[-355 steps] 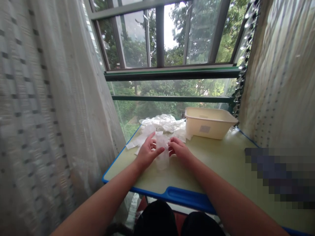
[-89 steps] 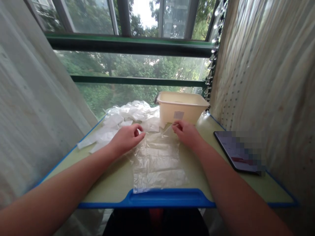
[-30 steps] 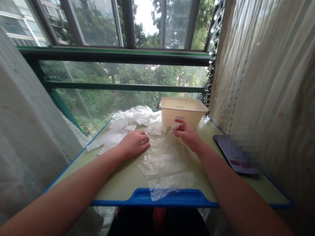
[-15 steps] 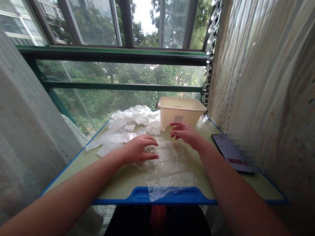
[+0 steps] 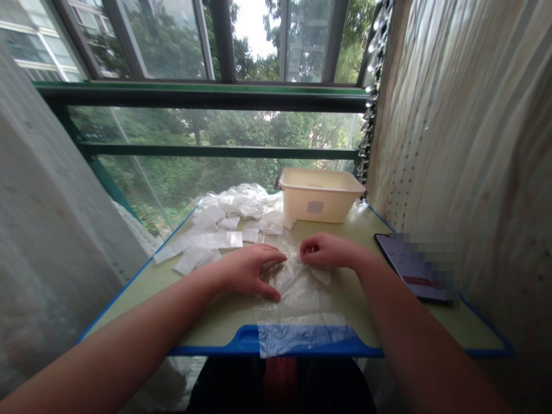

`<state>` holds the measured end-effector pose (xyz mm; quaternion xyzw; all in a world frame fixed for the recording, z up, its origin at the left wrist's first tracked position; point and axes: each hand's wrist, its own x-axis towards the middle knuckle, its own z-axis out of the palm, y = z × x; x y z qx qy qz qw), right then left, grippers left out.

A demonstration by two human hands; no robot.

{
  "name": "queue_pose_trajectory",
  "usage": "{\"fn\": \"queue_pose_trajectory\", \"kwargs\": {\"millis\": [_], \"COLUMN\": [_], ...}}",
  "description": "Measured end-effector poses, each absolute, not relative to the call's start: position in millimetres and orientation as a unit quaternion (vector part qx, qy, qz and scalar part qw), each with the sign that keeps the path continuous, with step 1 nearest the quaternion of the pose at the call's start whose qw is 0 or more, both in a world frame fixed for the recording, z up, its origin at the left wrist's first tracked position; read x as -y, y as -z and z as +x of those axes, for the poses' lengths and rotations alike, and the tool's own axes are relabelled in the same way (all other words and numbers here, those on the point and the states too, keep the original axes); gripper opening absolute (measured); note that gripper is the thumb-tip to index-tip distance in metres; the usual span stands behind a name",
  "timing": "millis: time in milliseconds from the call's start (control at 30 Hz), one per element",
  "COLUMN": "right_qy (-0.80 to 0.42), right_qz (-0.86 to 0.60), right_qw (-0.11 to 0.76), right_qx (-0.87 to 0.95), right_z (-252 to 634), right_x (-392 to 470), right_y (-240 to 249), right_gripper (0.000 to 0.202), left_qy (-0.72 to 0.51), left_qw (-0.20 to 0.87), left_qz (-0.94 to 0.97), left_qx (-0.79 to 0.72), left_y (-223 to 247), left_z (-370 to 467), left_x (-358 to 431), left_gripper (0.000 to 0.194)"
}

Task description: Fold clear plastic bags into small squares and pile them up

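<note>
A clear plastic bag [image 5: 297, 305] lies crinkled on the table in front of me, its near end hanging over the blue edge. My left hand [image 5: 254, 270] rests at the bag's left side, thumb and fingers spread apart. On the far right part of the bag, my right hand [image 5: 328, 250] has its fingers curled into a pinch, and creases in the plastic run toward the fingertips. The pinched bit itself is hidden by the fingers. Beyond the hands stands a cream plastic bin [image 5: 319, 201] with a small label on its front.
A heap of white and clear plastic bags [image 5: 241, 204] covers the back left of the table [image 5: 207, 328]. At the right lies a phone or tablet [image 5: 414, 270], partly blurred. Curtains hang on both sides, and a green railing [image 5: 207, 98] crosses the window behind.
My right hand has come down and nearer from in front of the bin, closing its fingers at the bag. My left hand has shifted slightly right and nearer, its thumb spreading wider.
</note>
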<state>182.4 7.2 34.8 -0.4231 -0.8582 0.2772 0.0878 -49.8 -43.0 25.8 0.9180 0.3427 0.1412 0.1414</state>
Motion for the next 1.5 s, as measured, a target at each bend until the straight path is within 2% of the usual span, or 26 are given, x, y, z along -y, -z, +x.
{"fn": "queue_pose_trajectory", "kwargs": {"millis": [333,400,467,567,633,733,800,900,1033,1133,1333,1500], "right_qy": [-0.34,-0.341,-0.31,-0.176,-0.085,-0.049,-0.112,-0.212,-0.187,-0.174,-0.076,-0.037], "right_qz": [-0.511,-0.53,-0.549,-0.568,-0.562,-0.52,-0.486,-0.455,-0.459,-0.471,-0.506,-0.544], "right_qw": [0.222,0.226,0.223,0.251,0.28,0.31,0.294,0.199,0.128,0.148,0.243,0.27], "right_qx": [0.758,0.743,0.743,0.764,0.773,0.794,0.815,0.841,0.859,0.852,0.824,0.793], "right_z": [182.2,183.2,186.0,190.5,191.7,190.0,187.7,184.7,183.2,182.8,186.1,194.1], "right_x": [-27.9,-32.6,-35.5,-34.3,-28.5,-13.9,-4.2,3.3,0.1,-6.8,-26.9,-36.3], "right_y": [-20.2,-16.2,-16.3,-24.0,-32.5,-44.3,-47.8,-44.6,-36.0,-32.5,-20.5,-12.3], "right_gripper": [0.023,0.024,0.024,0.024,0.023,0.02,0.019,0.019,0.025,0.021,0.024,0.026], "left_qy": [-0.13,-0.166,-0.237,-0.317,-0.303,-0.236,-0.203,-0.188,-0.224,-0.25,-0.208,-0.161], "left_qw": [0.206,0.185,0.141,0.063,0.03,0.024,0.029,0.023,0.013,-0.041,-0.15,-0.213], "left_qz": [0.913,0.909,0.891,0.846,0.835,0.855,0.878,0.9,0.891,0.871,0.891,0.888], "left_qx": [-0.327,-0.334,-0.361,-0.424,-0.459,-0.462,-0.433,-0.393,-0.394,-0.421,-0.375,-0.374], "left_y": [-25.5,-24.6,-22.5,-17.7,-14.7,-12.9,-13.5,-14.5,-12.1,-9.0,-9.3,-24.4], "left_z": [-47.8,-48.4,-50.4,-56.4,-60.4,-62.1,-60.1,-56.5,-57.9,-63.1,-65.5,-52.9], "left_x": [47.5,46.0,41.2,31.0,26.0,24.7,26.4,28.2,23.7,15.9,12.9,21.1], "left_gripper": [0.08,0.071,0.054,0.034,0.028,0.025,0.025,0.026,0.03,0.03,0.031,0.03]}}
